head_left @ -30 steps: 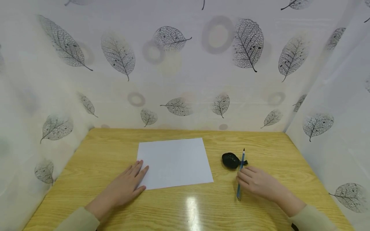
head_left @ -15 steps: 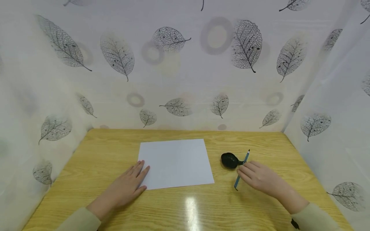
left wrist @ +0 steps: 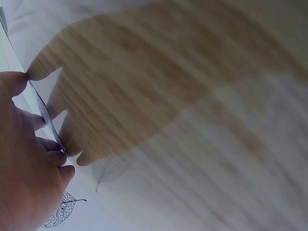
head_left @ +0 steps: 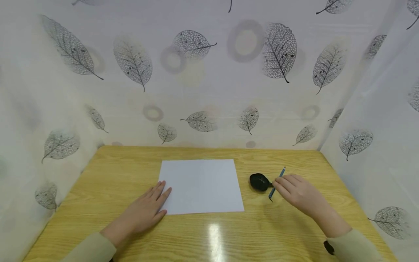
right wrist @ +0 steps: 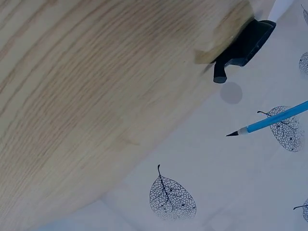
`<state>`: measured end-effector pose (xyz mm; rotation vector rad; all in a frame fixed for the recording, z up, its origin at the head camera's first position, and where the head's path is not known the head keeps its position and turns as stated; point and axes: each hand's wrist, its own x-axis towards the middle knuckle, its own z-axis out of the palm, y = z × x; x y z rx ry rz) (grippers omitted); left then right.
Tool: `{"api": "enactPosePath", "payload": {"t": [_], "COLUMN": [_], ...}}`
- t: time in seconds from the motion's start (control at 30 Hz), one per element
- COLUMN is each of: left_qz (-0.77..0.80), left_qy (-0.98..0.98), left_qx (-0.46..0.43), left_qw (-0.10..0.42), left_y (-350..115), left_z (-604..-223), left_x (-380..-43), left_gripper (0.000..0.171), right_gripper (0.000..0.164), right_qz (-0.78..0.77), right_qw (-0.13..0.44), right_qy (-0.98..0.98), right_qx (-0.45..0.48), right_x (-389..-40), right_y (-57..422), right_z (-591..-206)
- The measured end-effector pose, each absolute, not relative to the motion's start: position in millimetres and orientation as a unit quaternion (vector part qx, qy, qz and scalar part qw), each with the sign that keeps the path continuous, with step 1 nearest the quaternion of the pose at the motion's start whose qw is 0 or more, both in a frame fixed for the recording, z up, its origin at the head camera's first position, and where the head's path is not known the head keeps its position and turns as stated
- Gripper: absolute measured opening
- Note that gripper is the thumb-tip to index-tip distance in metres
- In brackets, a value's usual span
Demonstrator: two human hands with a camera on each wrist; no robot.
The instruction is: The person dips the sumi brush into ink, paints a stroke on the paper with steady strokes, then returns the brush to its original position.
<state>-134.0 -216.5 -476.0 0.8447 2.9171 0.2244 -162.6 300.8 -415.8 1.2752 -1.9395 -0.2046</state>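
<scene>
My right hand [head_left: 299, 193] pinches a blue calligraphy brush [head_left: 273, 191] with its fingertips. The brush slants above the table, its dark tip pointing to the back; in the right wrist view the blue shaft [right wrist: 276, 119] and dark bristles show, but not the hand. Just left of these fingers sits a small black dish [head_left: 259, 182] with a short stub handle, also seen as the black dish [right wrist: 248, 43] on the wood. My left hand [head_left: 144, 211] lies with fingers spread, fingertips on the left edge of a blank white sheet of paper [head_left: 203, 185].
The wooden table [head_left: 190, 236] carries the sheet and the dish. A pale curtain [head_left: 216, 83] printed with leaves stands along its back and both sides.
The right hand has raised the brush from beside the dish's handle and tilted it more. The sheet has shifted slightly right and turned a little clockwise under the left fingertips.
</scene>
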Motion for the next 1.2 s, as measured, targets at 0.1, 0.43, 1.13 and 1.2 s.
{"api": "enactPosePath", "payload": {"t": [0.1,0.43,1.13,1.2], "left_qz": [0.073,0.068,0.067,0.068], "left_qy": [0.957,0.956,0.952,0.952], "left_qx": [0.277,0.282,0.294,0.293], "left_qw": [0.051,0.046,0.054,0.056], "left_y": [-216.7,-215.9,-207.5,-206.8], "left_z": [-475.8,-476.9,-473.2,-472.2], "left_x": [-134.4,-135.1,-134.2,-133.4], "left_gripper": [0.067,0.067,0.066,0.066], "right_gripper": [0.045,0.038,0.036,0.039], "right_qz": [-0.068,0.005,0.084,0.098], "right_qw": [0.404,0.450,0.496,0.496], "right_qy": [-0.770,-0.770,-0.797,-0.804], "right_qx": [0.490,0.453,0.335,0.314], "right_x": [-164.3,-168.7,-166.8,-166.4], "right_y": [297.5,285.9,284.4,284.0], "right_z": [-413.9,-407.7,-408.3,-409.3]}}
